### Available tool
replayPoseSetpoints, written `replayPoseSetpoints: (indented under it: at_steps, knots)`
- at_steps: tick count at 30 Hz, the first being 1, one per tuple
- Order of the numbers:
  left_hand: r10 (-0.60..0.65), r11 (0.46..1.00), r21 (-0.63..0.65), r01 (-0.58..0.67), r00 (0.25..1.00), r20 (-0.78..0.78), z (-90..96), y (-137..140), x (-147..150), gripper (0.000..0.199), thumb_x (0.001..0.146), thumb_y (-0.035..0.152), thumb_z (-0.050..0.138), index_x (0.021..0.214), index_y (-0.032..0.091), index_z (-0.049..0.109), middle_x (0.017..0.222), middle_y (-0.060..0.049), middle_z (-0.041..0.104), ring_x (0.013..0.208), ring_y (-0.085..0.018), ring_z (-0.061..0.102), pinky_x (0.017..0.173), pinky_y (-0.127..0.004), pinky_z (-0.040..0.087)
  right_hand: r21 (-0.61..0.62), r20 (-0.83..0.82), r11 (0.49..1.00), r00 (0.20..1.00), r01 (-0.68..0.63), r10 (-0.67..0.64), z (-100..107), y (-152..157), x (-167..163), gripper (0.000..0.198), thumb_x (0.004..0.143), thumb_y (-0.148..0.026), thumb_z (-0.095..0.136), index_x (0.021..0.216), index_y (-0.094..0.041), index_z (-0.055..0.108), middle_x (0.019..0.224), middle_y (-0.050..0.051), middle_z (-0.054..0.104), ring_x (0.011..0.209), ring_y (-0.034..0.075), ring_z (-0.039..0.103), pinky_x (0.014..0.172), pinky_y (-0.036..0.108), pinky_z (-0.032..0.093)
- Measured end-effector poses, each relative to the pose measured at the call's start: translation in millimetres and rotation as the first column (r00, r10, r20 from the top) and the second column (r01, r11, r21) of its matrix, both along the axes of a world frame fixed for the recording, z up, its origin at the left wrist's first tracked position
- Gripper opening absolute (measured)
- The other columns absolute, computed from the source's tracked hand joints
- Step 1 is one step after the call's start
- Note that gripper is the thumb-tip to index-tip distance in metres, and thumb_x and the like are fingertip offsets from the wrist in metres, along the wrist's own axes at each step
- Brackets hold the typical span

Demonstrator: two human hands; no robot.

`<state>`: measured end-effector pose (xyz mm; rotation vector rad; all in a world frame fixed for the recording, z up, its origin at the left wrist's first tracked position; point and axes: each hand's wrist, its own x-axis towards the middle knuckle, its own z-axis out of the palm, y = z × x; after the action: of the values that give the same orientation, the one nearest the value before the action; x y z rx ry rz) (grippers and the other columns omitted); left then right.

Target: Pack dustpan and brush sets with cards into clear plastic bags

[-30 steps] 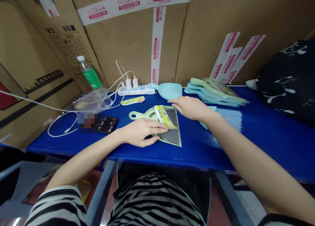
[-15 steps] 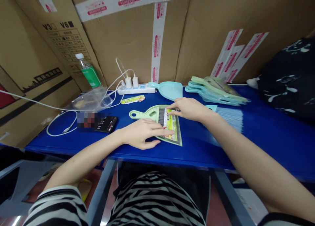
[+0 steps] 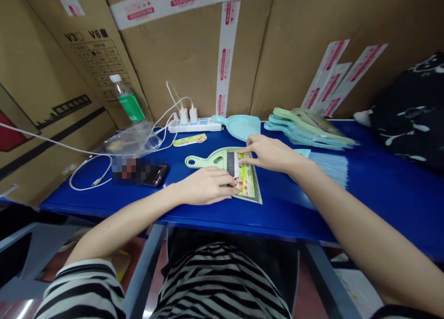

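On the blue table lies a light green dustpan (image 3: 222,159) with its handle to the left. A small brush with dark bristles (image 3: 230,164) rests in it. A yellow-green printed label card (image 3: 247,182) lies across the bristles and the pan. My left hand (image 3: 208,184) is closed, its curled fingertips on the card's near left edge. From the far side, my right hand (image 3: 265,154) has its thumb and fingers on the card's far left corner. The undersides of both hands' fingers are partly hidden.
Behind are a blue dustpan (image 3: 241,126), a stack of bagged dustpans (image 3: 308,129) and a label strip (image 3: 189,140). A blue brush (image 3: 328,166) lies right of my right hand. A phone (image 3: 156,174), power strip (image 3: 208,125) and bottle (image 3: 130,103) stand left.
The fingers of my left hand have curled in from lying stretched across the label card. My right hand stays at the card's far edge. The view has shifted slightly.
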<state>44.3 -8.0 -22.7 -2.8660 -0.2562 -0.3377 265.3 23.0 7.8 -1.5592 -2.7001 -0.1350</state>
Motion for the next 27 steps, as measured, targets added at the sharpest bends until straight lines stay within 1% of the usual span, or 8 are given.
replayPoseSetpoints:
  at_steps: [2,5,8,12,17,20,23,27]
  knots:
    - [-0.004,1.000,0.022,0.004,1.000,0.017,-2.5,0.3,1.1,0.025,0.096,0.028,0.045,0.109,0.021,0.065,0.099,-0.006,0.068,0.088,-0.016,0.061,0.076,-0.029,0.046,0.013,-0.005,0.999,0.999,-0.036,0.036,-3.6,2.7,1.7,0.036,0.087,-0.045,0.055,0.116,-0.030,0.070,0.092,0.009,0.063,0.086,0.023,0.061,0.062,0.027,0.042]
    - [-0.005,0.998,0.055,0.004,1.000,0.017,-4.4,0.3,2.0,0.027,0.097,0.028,0.042,0.109,0.021,0.066,0.099,-0.005,0.068,0.086,-0.015,0.061,0.074,-0.029,0.045,0.021,-0.012,0.997,0.998,-0.069,0.070,-6.5,5.2,2.4,0.037,0.086,-0.047,0.055,0.115,-0.031,0.070,0.090,0.009,0.063,0.084,0.022,0.061,0.062,0.028,0.043]
    - [0.006,0.996,0.087,-0.006,1.000,0.000,-4.3,-0.3,2.5,0.030,0.099,0.028,0.039,0.109,0.021,0.066,0.099,-0.005,0.069,0.086,-0.015,0.060,0.074,-0.029,0.044,0.010,0.005,0.998,0.998,-0.061,0.061,-7.0,5.3,1.7,0.038,0.086,-0.046,0.056,0.116,-0.029,0.070,0.090,0.009,0.062,0.086,0.023,0.061,0.063,0.028,0.043]
    - [0.017,0.992,0.123,-0.014,1.000,-0.025,-3.5,-0.8,2.9,0.029,0.099,0.028,0.039,0.110,0.022,0.065,0.099,-0.005,0.069,0.086,-0.015,0.060,0.071,-0.029,0.042,-0.001,-0.007,0.998,0.998,-0.059,0.059,-7.8,5.2,1.7,0.039,0.085,-0.047,0.057,0.117,-0.029,0.070,0.091,0.009,0.062,0.087,0.024,0.061,0.064,0.029,0.044]
    - [-0.001,0.988,0.152,0.000,1.000,0.008,-4.1,-0.6,2.3,0.027,0.098,0.027,0.040,0.107,0.022,0.065,0.095,-0.004,0.069,0.085,-0.014,0.059,0.068,-0.028,0.041,-0.022,-0.022,0.998,0.998,-0.057,0.056,-9.0,6.6,2.7,0.040,0.084,-0.050,0.057,0.116,-0.029,0.070,0.094,0.010,0.063,0.087,0.024,0.062,0.063,0.029,0.044]
    - [-0.023,0.985,0.174,0.014,0.999,0.049,-4.9,-0.5,2.0,0.027,0.098,0.028,0.040,0.103,0.021,0.066,0.092,-0.003,0.069,0.084,-0.014,0.059,0.067,-0.028,0.041,-0.003,-0.006,0.997,0.997,-0.071,0.071,-9.8,7.1,2.6,0.040,0.085,-0.050,0.057,0.116,-0.028,0.070,0.092,0.010,0.063,0.084,0.023,0.062,0.061,0.028,0.043]
    - [-0.024,0.982,0.189,0.015,0.999,0.046,-4.9,-0.8,1.6,0.028,0.098,0.030,0.040,0.101,0.021,0.066,0.091,-0.003,0.069,0.083,-0.014,0.059,0.067,-0.028,0.041,0.010,0.012,0.998,0.998,-0.068,0.068,-10.3,7.4,2.6,0.038,0.084,-0.048,0.059,0.115,-0.029,0.071,0.091,0.009,0.063,0.081,0.022,0.062,0.060,0.027,0.042]
    - [-0.023,0.982,0.191,0.009,0.997,0.068,-1.6,-1.0,0.1,0.029,0.098,0.034,0.040,0.098,0.021,0.067,0.090,-0.003,0.068,0.081,-0.014,0.058,0.068,-0.028,0.041,0.052,-0.018,0.994,0.995,-0.101,0.102,-9.5,7.6,4.4,0.038,0.085,-0.049,0.056,0.116,-0.029,0.070,0.089,0.009,0.063,0.079,0.022,0.062,0.058,0.027,0.041]
